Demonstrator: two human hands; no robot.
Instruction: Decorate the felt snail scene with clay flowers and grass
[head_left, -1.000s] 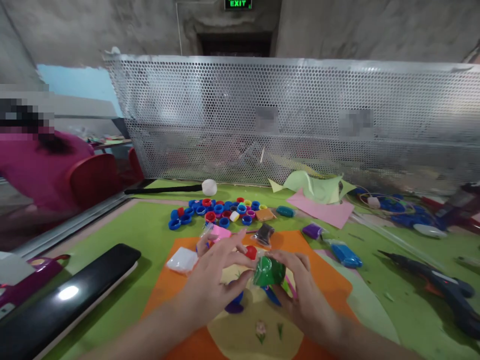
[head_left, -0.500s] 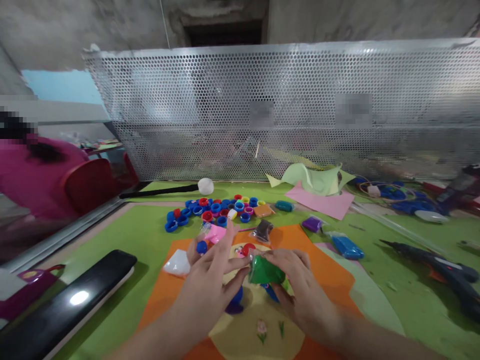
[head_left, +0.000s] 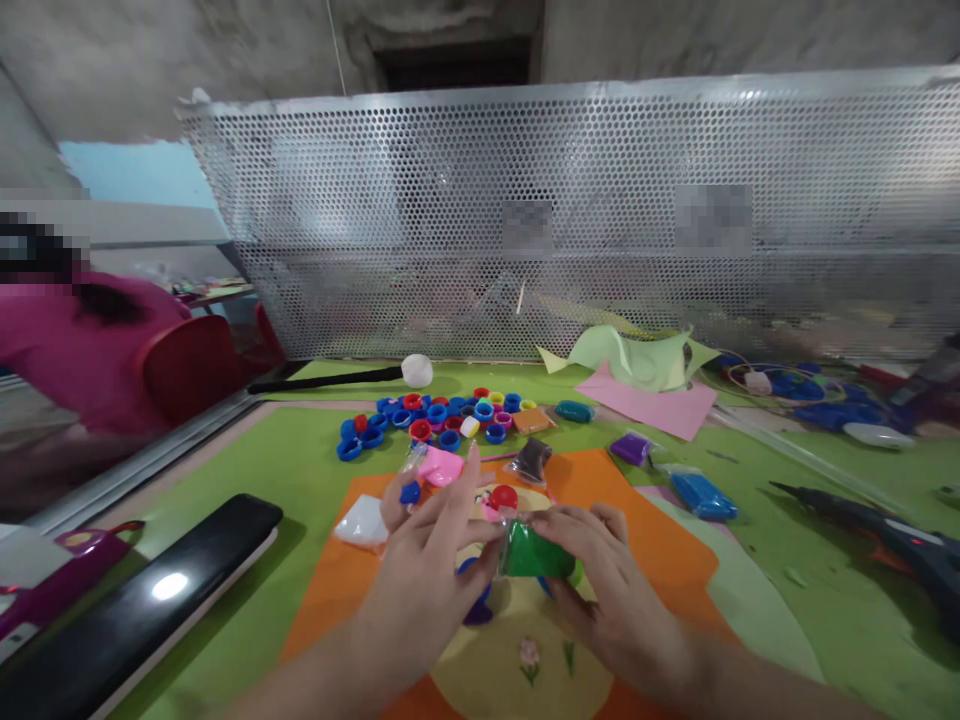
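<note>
A clear packet of green modelling clay (head_left: 536, 550) is held just above a yellow paper piece (head_left: 517, 655). My right hand (head_left: 607, 570) grips its right side, thumb below and fingers on top. With thumb and a finger, my left hand (head_left: 431, 555) pinches the wrapper's left edge, while another finger points up and away. Small clay shapes lie on the yellow paper: a pink flower (head_left: 529, 655), a red ball (head_left: 503, 498) and a blue piece (head_left: 476, 605), partly hidden by my left hand. The yellow paper rests on an orange sheet (head_left: 660, 540).
Blue, red and yellow bottle caps (head_left: 450, 440) cluster beyond my hands. More clay packets lie around, such as white (head_left: 362, 522), purple (head_left: 631, 447) and blue (head_left: 703, 495). A black phone-like slab (head_left: 150, 600) is left, a glue gun (head_left: 885, 540) right. A person in pink (head_left: 82, 350) sits far left.
The green packet has tipped to lie flatter, its face turned differently, and sits slightly lower. Both hands keep their hold. The whole view has shifted a little.
</note>
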